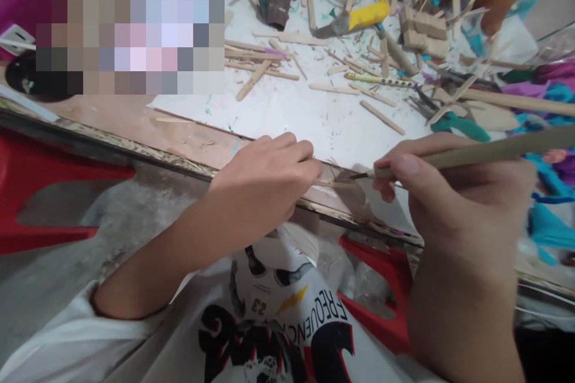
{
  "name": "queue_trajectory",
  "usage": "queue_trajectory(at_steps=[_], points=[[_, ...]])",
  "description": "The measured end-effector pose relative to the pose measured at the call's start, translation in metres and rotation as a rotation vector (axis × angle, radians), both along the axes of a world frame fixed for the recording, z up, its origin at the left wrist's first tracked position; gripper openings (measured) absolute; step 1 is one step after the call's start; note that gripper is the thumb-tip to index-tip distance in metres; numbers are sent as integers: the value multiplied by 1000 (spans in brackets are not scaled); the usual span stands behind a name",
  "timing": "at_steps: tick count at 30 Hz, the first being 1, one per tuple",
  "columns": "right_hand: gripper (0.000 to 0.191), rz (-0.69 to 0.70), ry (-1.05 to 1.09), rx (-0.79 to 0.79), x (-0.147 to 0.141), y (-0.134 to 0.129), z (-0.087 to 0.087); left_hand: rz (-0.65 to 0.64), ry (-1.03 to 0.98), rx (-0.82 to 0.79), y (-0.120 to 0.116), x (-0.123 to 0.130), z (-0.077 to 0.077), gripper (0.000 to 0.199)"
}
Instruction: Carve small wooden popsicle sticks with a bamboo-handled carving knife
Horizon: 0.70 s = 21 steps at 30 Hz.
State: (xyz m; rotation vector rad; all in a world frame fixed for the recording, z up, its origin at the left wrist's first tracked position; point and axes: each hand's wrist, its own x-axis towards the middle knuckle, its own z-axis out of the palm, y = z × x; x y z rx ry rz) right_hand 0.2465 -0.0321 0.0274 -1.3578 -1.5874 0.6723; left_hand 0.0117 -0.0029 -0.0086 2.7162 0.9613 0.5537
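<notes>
My left hand (274, 173) is closed at the table edge, its fingers pressed on a thin wooden stick (336, 185) that sticks out to the right. In my right hand (442, 191) is a long wooden-handled tool (485, 149), gripped like a pen between thumb and fingers. Its thin dark tip points left, just above the free end of the stick. Most of the stick is hidden under my left hand.
White paper (269, 105) on the table bears loose wooden sticks (381, 117), a yellow-handled knife (368, 14), a patterned stick (381, 80) and green-handled scissors (460, 127). Coloured scraps (552, 224) lie right. Red chairs (49, 182) stand below the edge.
</notes>
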Motion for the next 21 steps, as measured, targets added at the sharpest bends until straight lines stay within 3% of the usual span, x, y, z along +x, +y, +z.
queue_trajectory(at_steps=[3, 5, 11, 15, 21], points=[[7, -101, -58, 56, -4, -12, -4, 38, -18, -5, 1, 1, -1, 20], [7, -99, -89, 46, -6, -17, -6, 72, -36, -4, 0, 2, -1, 21], [1, 34, -185, -6, 0, -12, -8, 76, -66, -40, 0, 1, 1, 21], [3, 170, -282, -24, 3, -6, -6, 59, -49, -38, 0, 0, 2, 22], [9, 253, -396, -20, 0, 3, 0, 58, -49, -37, 1, 0, 1, 24]])
